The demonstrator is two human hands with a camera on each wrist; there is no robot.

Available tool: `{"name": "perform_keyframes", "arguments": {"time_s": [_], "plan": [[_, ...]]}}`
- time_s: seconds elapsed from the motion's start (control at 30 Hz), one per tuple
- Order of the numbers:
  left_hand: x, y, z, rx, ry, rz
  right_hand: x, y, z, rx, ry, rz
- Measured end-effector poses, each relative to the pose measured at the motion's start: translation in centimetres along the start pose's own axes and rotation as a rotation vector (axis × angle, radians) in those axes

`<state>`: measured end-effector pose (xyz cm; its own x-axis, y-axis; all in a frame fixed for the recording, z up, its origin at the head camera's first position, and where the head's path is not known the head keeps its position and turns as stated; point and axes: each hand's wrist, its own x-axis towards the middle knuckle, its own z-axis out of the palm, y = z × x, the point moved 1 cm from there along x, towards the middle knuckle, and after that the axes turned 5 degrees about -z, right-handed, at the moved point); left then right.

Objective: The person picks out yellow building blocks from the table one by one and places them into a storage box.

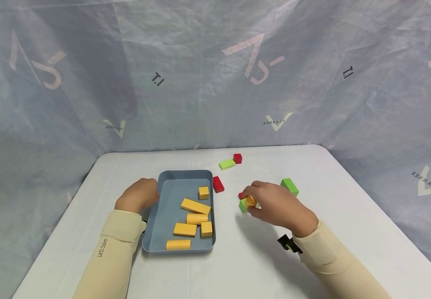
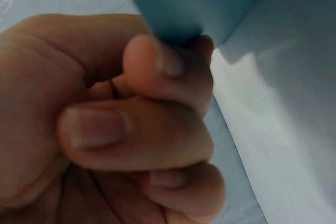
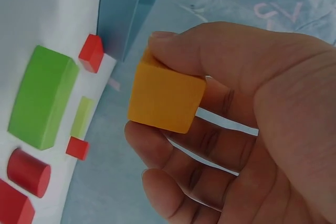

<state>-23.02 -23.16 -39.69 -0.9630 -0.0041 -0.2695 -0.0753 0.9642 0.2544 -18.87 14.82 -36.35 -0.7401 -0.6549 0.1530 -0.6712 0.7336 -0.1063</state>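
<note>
My left hand [image 1: 138,196] is at the left wall of a blue-grey tray [image 1: 167,199]. In the left wrist view its curled fingers [image 2: 157,129] pinch the tray's edge. Inside the tray lie several yellow blocks: cubes such as one near the back [image 1: 203,192], flat bars [image 1: 195,206] and cylinders [image 1: 178,244]. Right of the tray, my right hand [image 1: 277,205] pinches a yellow cube [image 3: 165,98] between thumb and fingertips, held above the table. In the head view a green block [image 1: 243,205] and a bit of red block [image 1: 240,195] show behind that cube, partly hidden by the hand.
A red block [image 1: 218,184] lies against the tray's right side. Farther back are a lime-green bar [image 1: 227,164] and a red cube [image 1: 237,158]. Another green block [image 1: 289,187] lies beyond the right hand. A grey printed cloth [image 1: 200,104] hangs behind the white table [image 1: 133,166].
</note>
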Motion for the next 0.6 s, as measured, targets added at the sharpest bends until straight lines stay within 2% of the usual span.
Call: {"name": "perform_keyframes", "arguments": {"time_s": [0.6], "plan": [[0.0, 0.1, -0.1, 0.004, -0.006, -0.005, 1.9, -1.2, -0.9, -0.021, 0.039, -0.056]]}}
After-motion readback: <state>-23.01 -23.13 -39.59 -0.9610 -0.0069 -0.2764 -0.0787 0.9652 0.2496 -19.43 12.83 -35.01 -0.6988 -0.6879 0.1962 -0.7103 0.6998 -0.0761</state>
